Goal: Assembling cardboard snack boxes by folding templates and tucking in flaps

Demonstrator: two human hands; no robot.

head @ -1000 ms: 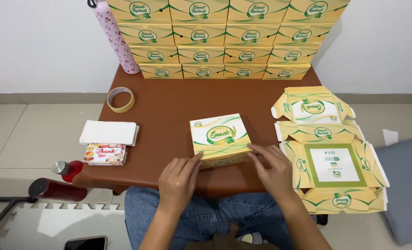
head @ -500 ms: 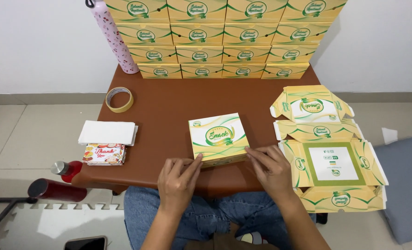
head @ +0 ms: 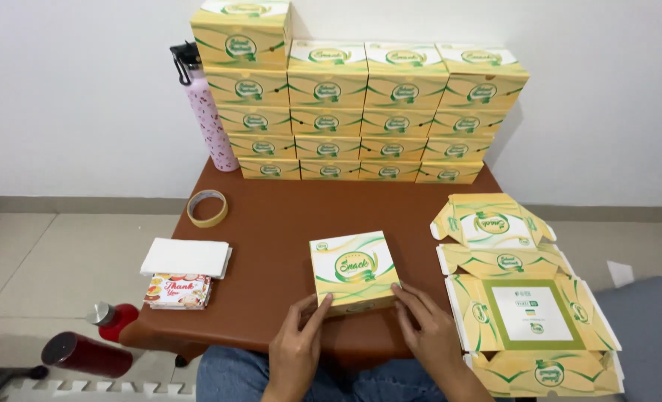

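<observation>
Fingers (head: 317, 307) of both hands pressed on near corners of closed snack box (head: 354, 269) at table's (head: 271, 223) front edge, closing step apparently ending, next needing firm grip to lift.

The closed snack box (head: 354, 270) is pale yellow and white on its lid, crossed by sweeping green curves around a green oval emblem. The stacked boxes (head: 361, 112) at the wall repeat that yellow ground, with white tops, green swooshes and round green badges. The unfolded box blanks (head: 524, 298) show the same yellow and green, and the top one frames a white panel in an olive-green border. The table (head: 271, 216) is plain reddish brown. The bottle (head: 206, 112) is pink with small dark speckles and a black cap. The tape roll (head: 207, 208) is tan. The napkins (head: 186, 257) are white; the cards (head: 177, 291) are white with red lettering and orange pictures.
</observation>
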